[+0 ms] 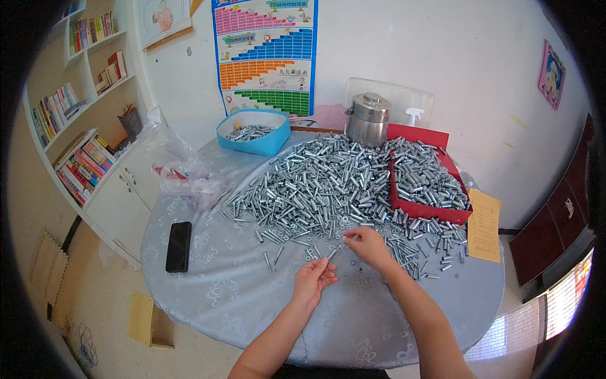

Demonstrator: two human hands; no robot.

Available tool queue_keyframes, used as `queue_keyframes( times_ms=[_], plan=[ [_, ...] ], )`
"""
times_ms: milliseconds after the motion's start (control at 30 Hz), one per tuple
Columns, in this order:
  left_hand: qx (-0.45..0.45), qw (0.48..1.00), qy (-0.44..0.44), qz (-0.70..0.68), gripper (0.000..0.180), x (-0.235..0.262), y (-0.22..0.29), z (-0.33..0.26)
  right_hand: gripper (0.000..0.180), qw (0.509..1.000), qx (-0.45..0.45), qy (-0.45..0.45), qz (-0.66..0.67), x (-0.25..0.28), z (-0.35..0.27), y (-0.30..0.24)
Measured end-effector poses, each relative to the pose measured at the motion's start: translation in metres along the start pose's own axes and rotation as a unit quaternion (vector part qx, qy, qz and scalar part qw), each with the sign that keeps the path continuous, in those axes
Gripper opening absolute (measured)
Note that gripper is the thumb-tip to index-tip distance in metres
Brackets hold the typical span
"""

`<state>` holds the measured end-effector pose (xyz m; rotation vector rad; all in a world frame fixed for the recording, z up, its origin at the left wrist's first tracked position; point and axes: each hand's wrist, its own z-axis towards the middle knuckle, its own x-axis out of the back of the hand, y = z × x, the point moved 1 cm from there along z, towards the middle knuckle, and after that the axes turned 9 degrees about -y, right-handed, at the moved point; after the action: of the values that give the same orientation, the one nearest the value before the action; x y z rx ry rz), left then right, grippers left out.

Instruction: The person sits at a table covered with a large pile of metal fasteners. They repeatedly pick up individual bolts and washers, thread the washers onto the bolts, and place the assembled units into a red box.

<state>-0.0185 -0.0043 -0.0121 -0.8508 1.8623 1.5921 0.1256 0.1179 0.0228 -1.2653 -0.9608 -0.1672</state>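
Note:
My left hand [312, 279] is closed on a slim silvery metal bolt [334, 252], which sticks up past the fingertips toward the upper right. Just right of it, my right hand [368, 245] has its thumb and fingers pinched together; anything between them is too small to name. Both hands are above the near edge of a big heap of metal bolts and sleeves [309, 183]. Small rings like washers or nuts [312, 253] lie loose beside my left hand. Two separate bolts [278, 254] rest on the cloth farther left.
A red box [435, 215] full of metal sleeves stands right, a yellow paper [484, 227] beside it. Behind the heap are a steel canister [368, 120] and a blue box [268, 144] holding metal parts. A black phone [178, 247] and plastic bags [189, 183] lie left on the grey tablecloth [233, 303].

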Motion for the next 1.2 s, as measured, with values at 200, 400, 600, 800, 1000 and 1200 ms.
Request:
queue_keyframes(
  times_ms=[200, 400, 600, 800, 1000, 1200],
  plan=[
    [0.005, 1.0, -0.005, 0.003, 0.016, 0.0, 0.003, 0.002, 0.029, 0.996, 0.014, 0.033, -0.085, -0.018, 0.021, -0.004],
    [0.015, 0.999, -0.03, -0.019, 0.015, -0.004, 0.004, -0.001, 0.026, 0.998, 0.002, 0.02, -0.055, -0.012, 0.012, 0.002],
    [0.047, 0.993, -0.09, -0.062, 0.015, -0.009, 0.005, -0.001, 0.012, 0.957, 0.039, 0.04, 0.283, 0.006, -0.029, 0.011],
    [0.044, 0.996, -0.074, -0.025, 0.016, -0.002, -0.003, 0.003, 0.012, 0.946, 0.138, 0.045, 0.29, 0.008, -0.05, 0.017],
    [0.024, 0.999, -0.044, -0.018, 0.014, 0.002, 0.0, 0.002, 0.013, 0.994, 0.038, 0.024, 0.095, 0.015, -0.058, 0.011],
    [0.024, 0.999, -0.03, -0.018, 0.012, 0.001, 0.001, 0.003, 0.024, 0.982, 0.049, -0.183, -0.01, 0.021, -0.076, -0.015]
  ],
)
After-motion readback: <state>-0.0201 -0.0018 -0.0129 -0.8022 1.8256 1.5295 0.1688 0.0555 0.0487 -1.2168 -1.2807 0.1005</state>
